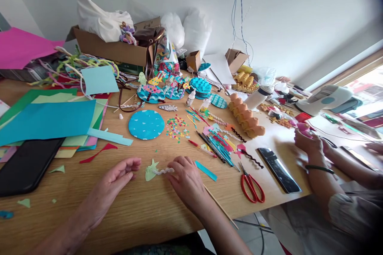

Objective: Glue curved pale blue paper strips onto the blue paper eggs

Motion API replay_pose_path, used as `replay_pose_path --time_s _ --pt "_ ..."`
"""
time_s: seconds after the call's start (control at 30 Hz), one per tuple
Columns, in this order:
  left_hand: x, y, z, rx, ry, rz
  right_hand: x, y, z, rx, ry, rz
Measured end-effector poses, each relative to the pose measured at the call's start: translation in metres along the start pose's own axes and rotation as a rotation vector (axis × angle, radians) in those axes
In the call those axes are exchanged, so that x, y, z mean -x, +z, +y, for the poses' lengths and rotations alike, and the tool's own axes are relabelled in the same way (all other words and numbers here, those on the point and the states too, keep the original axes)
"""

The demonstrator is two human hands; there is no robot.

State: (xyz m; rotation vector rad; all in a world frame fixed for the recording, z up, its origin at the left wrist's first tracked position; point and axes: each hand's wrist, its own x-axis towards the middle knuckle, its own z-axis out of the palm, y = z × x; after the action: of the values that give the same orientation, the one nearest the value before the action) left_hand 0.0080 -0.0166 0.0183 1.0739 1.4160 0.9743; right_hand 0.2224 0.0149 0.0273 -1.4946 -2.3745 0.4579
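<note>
Left hand (119,173): forearm reaching forward from the lower left, hand turned on its edge with palm inward, fingers loosely curved together, thumb standing apart from the fingertips; half open, nothing held. Right hand (187,181): forearm slanting in from the lower right, back of the hand uppermost, knuckles raised, fingers bent down close together over one end of a white wavy-edged strip (162,171); whether this end is pinched or merely pressed cannot be told. Pale green paper fish shape (150,171): flat on the light brown wooden table (119,223), between the two hands, at the strip's other end, just off the left fingertips. Flat blue paper strip (206,170): just right of the right hand. Thin wooden stick (221,207): beside the right forearm, outer side. Red-handled scissors (253,191): farther right, blades pointing away. Round blue disc with pale flecks (146,124): ahead of the gap between the hands. Multicoloured paper confetti (177,126): ahead of the right hand. Curved red paper scrap (98,154): beyond the left wrist.
</note>
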Motion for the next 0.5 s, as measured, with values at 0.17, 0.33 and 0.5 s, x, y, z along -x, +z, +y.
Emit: replay_pose_path --time_s 0.17,0.33,0.5 --pt "0.0 -0.002 0.001 -0.064 0.022 0.029 -0.005 0.006 0.003 0.033 0.017 -0.091" --pt "0.001 -0.007 0.001 -0.058 0.003 0.041 -0.006 0.004 0.003 -0.014 0.023 -0.039" --pt "-0.002 -0.016 -0.008 -0.057 0.036 0.08 -0.007 -0.018 0.014 -0.093 0.047 0.136"
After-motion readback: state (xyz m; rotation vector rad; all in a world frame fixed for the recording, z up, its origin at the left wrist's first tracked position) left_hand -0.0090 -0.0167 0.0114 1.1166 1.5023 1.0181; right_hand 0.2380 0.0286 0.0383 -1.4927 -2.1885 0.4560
